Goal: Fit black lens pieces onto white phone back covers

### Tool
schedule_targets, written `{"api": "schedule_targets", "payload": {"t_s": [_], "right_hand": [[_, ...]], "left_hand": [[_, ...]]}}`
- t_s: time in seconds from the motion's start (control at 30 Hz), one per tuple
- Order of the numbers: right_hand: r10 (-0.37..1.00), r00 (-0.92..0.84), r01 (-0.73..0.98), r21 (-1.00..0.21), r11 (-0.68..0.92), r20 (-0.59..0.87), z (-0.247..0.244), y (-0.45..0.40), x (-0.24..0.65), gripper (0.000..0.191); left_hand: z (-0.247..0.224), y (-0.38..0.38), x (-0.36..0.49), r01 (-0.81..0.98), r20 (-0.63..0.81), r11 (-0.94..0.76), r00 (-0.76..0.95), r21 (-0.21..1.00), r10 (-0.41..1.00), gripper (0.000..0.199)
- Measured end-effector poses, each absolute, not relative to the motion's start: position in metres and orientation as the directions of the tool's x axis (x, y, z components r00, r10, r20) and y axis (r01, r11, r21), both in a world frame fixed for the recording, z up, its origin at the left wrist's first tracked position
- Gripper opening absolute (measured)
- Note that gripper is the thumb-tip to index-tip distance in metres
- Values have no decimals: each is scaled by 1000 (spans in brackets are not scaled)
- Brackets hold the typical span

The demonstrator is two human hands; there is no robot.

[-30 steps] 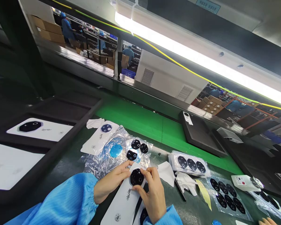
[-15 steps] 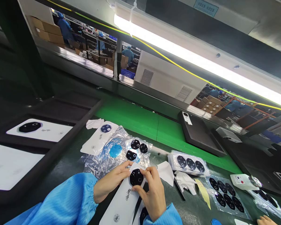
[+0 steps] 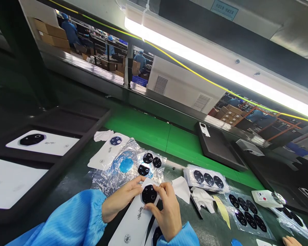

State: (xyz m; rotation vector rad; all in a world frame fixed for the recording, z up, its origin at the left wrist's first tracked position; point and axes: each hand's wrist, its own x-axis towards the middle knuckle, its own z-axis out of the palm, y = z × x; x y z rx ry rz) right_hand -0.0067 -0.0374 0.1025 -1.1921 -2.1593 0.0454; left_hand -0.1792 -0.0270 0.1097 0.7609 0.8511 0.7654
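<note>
A white phone back cover [image 3: 132, 218] with dark lettering lies slanted at the bottom centre. My left hand [image 3: 123, 198] grips its upper left edge between thumb and fingers. My right hand [image 3: 166, 208] is closed around a round black camera lens cover [image 3: 148, 194] at the cover's top, thumb below and index finger above. The lens cover sits against the white surface; whether it is fastened cannot be seen. Partly hidden under my right hand is a second cover with a dark lens area [image 3: 157, 234].
Loose black lens covers [image 3: 143, 169] lie on crumpled clear film, beside another white cover [image 3: 105, 155]. Left stands a black tray [image 3: 92, 131] with white covers. Rightward are wipes [image 3: 202, 199], packed lens covers [image 3: 209, 179] and a bottle [image 3: 265, 198]. Another person's hand [image 3: 290, 241] shows bottom right.
The seam in the green belt has shifted a little to the left. My hands keep almost the same position on the cover and lens cover.
</note>
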Motion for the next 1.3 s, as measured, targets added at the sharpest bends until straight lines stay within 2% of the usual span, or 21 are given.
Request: {"api": "schedule_targets", "payload": {"t_s": [0.27, 0.43, 0.7, 1.17, 1.3], "right_hand": [[751, -356, 717, -353, 601, 556, 99, -35, -2, 40], [739, -354, 662, -405, 631, 573, 98, -31, -1, 38], [733, -361, 636, -423, 646, 576, 98, -30, -1, 40], [680, -382, 699, -286, 656, 625, 102, -32, -3, 34], [678, -375, 697, -290, 656, 632, 101, -32, -3, 36]], "left_hand": [[106, -28, -179, -306, -260, 429, 466, 850, 846, 48], [111, -30, -179, -277, -292, 450, 464, 849, 837, 52], [112, -30, -179, -273, -288, 439, 453, 856, 844, 56], [113, -30, -178, -296, -280, 443, 460, 846, 843, 65], [111, -28, -179, -292, -266, 430, 466, 854, 844, 63]]}}
